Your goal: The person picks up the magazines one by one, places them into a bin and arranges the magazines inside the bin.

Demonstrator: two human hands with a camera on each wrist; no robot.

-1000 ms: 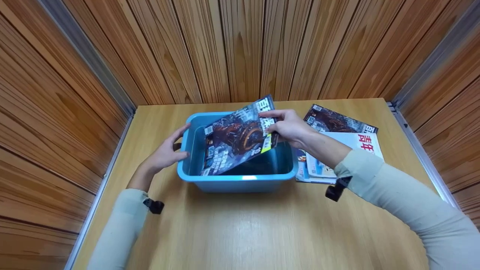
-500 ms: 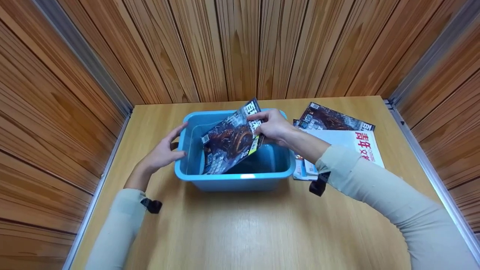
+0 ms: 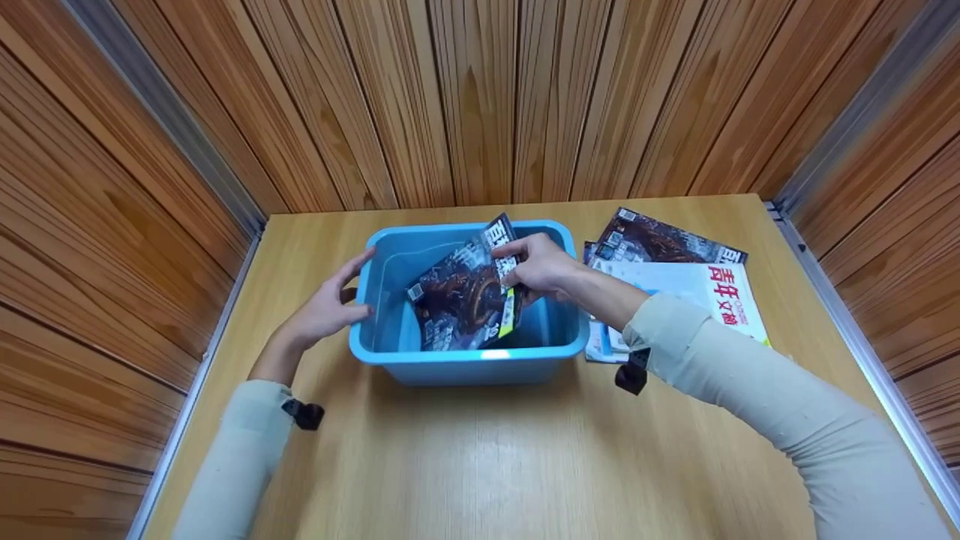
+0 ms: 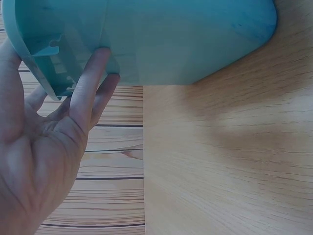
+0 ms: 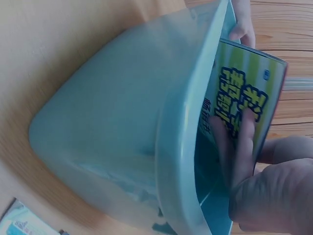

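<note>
One magazine (image 3: 466,296) has sunk deeper into the blue bin (image 3: 465,364) — right hand (image 3: 541,266) pinching its top edge, left hand (image 3: 324,309) flat-fingered, steadying the wall; nearly in.

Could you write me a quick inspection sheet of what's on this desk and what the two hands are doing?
Surface: wooden table.
Job's things: blue plastic bin; dark magazine tilted inside it.
Clutter: pile of magazines right of the bin.
Hands: left hand rests against the bin's left wall, fingers straight; right hand grips the magazine's top edge.
Cables: nothing seen.
Surroundings: wood-panelled walls on three sides.
</note>
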